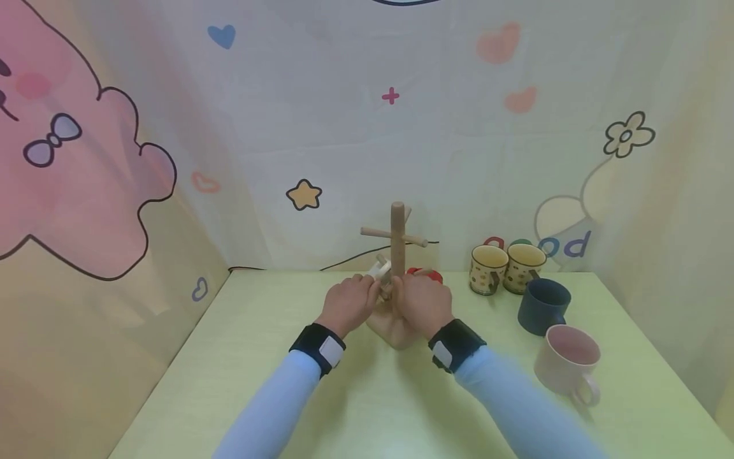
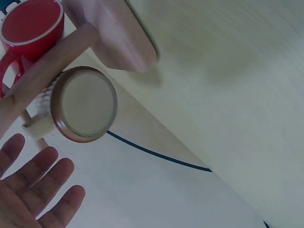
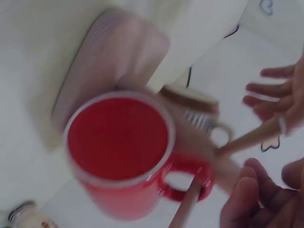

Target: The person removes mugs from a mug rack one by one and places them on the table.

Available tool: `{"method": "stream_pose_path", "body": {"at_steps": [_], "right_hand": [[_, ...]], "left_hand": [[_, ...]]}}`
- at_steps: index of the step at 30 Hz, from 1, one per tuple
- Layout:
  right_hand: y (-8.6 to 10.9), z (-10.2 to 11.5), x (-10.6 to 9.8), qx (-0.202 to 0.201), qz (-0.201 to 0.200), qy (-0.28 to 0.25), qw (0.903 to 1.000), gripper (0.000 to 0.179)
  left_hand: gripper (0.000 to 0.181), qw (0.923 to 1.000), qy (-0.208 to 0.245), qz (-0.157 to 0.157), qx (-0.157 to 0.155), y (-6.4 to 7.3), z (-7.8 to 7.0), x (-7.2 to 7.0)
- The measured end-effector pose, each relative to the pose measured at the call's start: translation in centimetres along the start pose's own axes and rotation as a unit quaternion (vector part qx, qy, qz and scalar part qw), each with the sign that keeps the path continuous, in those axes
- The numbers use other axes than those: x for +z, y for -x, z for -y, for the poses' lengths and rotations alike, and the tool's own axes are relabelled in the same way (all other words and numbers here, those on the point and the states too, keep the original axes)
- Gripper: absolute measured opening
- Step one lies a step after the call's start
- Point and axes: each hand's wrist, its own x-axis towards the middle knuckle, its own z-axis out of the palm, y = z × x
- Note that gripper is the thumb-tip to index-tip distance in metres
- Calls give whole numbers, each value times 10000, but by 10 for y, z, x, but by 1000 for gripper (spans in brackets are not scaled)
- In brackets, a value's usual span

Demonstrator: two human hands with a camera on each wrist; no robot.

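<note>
A wooden mug tree stands upright between my hands. On one of its pegs hangs a red mug by its handle; a light-coloured mug with a brown rim hangs on another, its round base facing the left wrist camera. My left hand is beside the post, fingers spread and fairly straight just below the light mug's handle in the left wrist view. The right hand overlaps the post's edge, fingers loosely bent; its thumb and fingers are apart with nothing between them, close to the post's upper end.
To the right stand two patterned cream mugs, a dark blue mug and a pink mug on the pale table. A printed cloth hangs behind and along both sides.
</note>
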Motion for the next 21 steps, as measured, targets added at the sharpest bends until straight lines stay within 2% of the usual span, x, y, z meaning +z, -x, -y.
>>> {"method": "stream_pose_path", "body": {"at_steps": [3, 7, 13, 18, 21], "right_hand": [[2, 10, 9, -81, 142, -99, 9998, 52], [4, 17, 17, -86, 129, -87, 9998, 53], [5, 22, 20, -119, 157, -14, 9998, 47], [6, 23, 20, -474, 110, 286, 9984, 39], [7, 24, 18, -632, 172, 444, 9969, 37]], "left_hand": [[31, 9998, -57, 61, -183, -2, 5, 1], [30, 9991, -62, 165, -387, -5, 11, 2], [32, 9983, -63, 180, -554, -13, 18, 1], [34, 9982, -38, 109, -592, -22, 20, -2], [37, 9980, -50, 173, -599, -28, 21, -4]]}}
